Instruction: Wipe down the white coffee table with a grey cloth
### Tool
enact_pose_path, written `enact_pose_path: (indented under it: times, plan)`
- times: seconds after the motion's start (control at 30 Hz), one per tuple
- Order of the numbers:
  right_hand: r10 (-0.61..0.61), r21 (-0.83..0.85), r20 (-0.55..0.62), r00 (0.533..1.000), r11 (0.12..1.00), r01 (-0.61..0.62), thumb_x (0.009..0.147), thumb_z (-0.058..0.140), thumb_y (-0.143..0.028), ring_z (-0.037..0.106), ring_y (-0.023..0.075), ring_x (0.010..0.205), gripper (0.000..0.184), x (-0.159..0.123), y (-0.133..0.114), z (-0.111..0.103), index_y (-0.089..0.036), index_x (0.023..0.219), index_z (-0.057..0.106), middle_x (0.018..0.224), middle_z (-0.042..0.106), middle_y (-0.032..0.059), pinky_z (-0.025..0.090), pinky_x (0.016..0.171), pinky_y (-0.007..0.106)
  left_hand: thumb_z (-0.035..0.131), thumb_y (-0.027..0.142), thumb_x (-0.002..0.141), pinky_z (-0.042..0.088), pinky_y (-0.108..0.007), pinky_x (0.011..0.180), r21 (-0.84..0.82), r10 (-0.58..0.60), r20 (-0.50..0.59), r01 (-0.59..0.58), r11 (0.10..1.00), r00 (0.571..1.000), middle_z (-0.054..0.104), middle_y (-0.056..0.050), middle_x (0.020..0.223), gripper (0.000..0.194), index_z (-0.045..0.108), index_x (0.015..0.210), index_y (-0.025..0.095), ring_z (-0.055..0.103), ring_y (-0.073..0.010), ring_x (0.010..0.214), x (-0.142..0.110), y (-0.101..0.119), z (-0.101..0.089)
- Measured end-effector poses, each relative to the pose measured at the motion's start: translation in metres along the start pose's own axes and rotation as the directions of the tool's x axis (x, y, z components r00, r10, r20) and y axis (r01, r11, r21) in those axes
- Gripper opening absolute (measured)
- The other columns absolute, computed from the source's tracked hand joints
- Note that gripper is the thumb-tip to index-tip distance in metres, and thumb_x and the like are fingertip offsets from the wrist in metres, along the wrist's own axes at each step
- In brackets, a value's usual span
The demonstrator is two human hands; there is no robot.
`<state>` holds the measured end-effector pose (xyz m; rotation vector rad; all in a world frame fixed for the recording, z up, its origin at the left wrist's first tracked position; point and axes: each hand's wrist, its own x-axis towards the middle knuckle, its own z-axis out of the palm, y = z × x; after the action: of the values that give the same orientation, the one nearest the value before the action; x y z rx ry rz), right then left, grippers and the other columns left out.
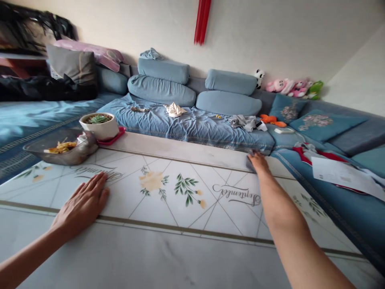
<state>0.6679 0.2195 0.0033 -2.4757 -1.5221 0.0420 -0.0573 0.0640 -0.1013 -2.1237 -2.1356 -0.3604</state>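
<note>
My left hand point(82, 202) lies flat and open on the white patterned table point(180, 188), fingers together and stretched out, holding nothing. My right hand point(258, 160) reaches to the table's far edge and presses down on a small grey cloth point(249, 159), fingers curled over it. The cloth is mostly hidden under the hand.
At the table's far left stand a glass bowl point(61, 147) with food scraps and a white potted succulent point(99, 122) on a red tray. Beyond is a blue sofa point(192, 120) with cushions, scattered clothes and plush toys point(296, 87). A paper sheet point(339, 173) lies at right.
</note>
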Motion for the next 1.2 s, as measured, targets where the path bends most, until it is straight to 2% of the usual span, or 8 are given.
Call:
enact_pose_path:
  times: [0.13,0.27,0.5,0.6,0.77,0.87,1.07,1.2]
  plan:
    - [0.022,-0.032,-0.024,0.999,0.999,-0.022,0.113,0.041,-0.02,0.055,0.0427,0.154,0.052,-0.012,0.02,-0.005,0.012,0.146,0.065,0.156,0.056,0.0473,0.041,0.124,0.052,0.021,0.054,0.109,0.021,-0.047,0.149,0.002,0.002,0.0,-0.002,1.0,1.0,0.043,-0.012,0.187,0.086,0.044,0.179,0.009,0.038,-0.0257,0.176,0.002,0.001,0.001]
    - [-0.233,0.021,-0.007,0.972,0.972,0.233,0.107,0.049,-0.019,0.061,0.0353,0.147,0.047,-0.067,-0.064,0.015,0.001,0.144,0.071,0.15,0.069,0.0322,0.042,0.129,0.049,0.023,0.048,0.109,0.024,-0.052,0.148,-0.002,0.015,0.02,-0.015,1.0,1.0,0.044,-0.016,0.186,0.083,0.046,0.176,0.005,0.038,-0.029,0.176,0.004,0.006,-0.005]
    - [-0.759,0.203,0.035,0.651,0.643,0.739,0.108,0.067,-0.042,0.039,0.0275,0.173,0.067,-0.301,-0.174,0.067,-0.011,0.167,0.063,0.177,0.056,0.011,0.034,0.143,0.037,0.032,0.034,0.114,0.031,-0.052,0.144,0.0,0.014,0.079,-0.014,1.0,0.997,0.047,-0.021,0.183,0.07,0.05,0.172,0.0,0.041,-0.0306,0.174,0.007,0.023,-0.03]
    - [-0.814,0.299,-0.004,0.581,0.553,0.777,0.11,0.059,-0.048,0.033,0.0273,0.176,0.071,-0.37,-0.088,0.08,-0.018,0.175,0.056,0.183,0.048,0.0075,0.034,0.145,0.044,0.032,0.033,0.116,0.03,-0.053,0.144,-0.018,0.017,0.09,-0.015,1.0,0.996,0.045,-0.022,0.184,0.068,0.047,0.173,-0.001,0.039,-0.031,0.175,0.007,0.023,-0.031]
    - [-0.316,0.135,-0.081,0.945,0.936,0.325,0.103,0.045,-0.05,0.054,0.0355,0.164,0.067,-0.36,0.144,0.022,-0.021,0.158,0.071,0.167,0.065,0.0168,0.045,0.137,0.056,0.027,0.033,0.12,0.031,-0.054,0.142,-0.051,0.062,0.063,-0.059,0.997,0.996,0.048,-0.026,0.181,0.066,0.048,0.169,-0.005,0.043,-0.0352,0.171,0.002,0.025,-0.036]
    - [0.002,0.052,-0.203,0.979,0.999,0.008,0.103,0.042,-0.049,0.063,0.045,0.152,0.064,-0.338,0.207,-0.025,-0.014,0.144,0.075,0.148,0.072,0.0295,0.047,0.131,0.066,0.024,0.024,0.117,0.033,-0.058,0.14,-0.02,0.11,0.04,-0.109,0.994,0.993,0.048,-0.03,0.179,0.063,0.054,0.164,-0.007,0.046,-0.0391,0.169,-0.014,0.041,-0.038]
    - [-0.256,0.105,-0.18,0.95,0.955,0.277,0.105,0.05,-0.032,0.057,0.0403,0.158,0.059,-0.384,0.024,0.031,-0.004,0.155,0.068,0.157,0.067,0.03,0.042,0.137,0.058,0.027,0.035,0.117,0.023,-0.057,0.147,-0.086,0.188,0.158,-0.176,0.981,0.969,0.035,-0.018,0.19,0.071,0.043,0.18,0.005,0.031,-0.0323,0.179,-0.077,0.099,-0.03]
    - [-0.773,0.259,-0.038,0.633,0.604,0.754,0.106,0.072,-0.047,0.038,0.0261,0.173,0.068,-0.44,-0.136,0.079,-0.018,0.167,0.064,0.176,0.058,0.0089,0.036,0.143,0.037,0.027,0.043,0.117,0.019,-0.058,0.148,-0.06,0.052,0.245,-0.039,0.997,0.968,0.025,-0.016,0.193,0.078,0.032,0.184,0.005,0.022,-0.0338,0.181,-0.095,0.129,-0.038]
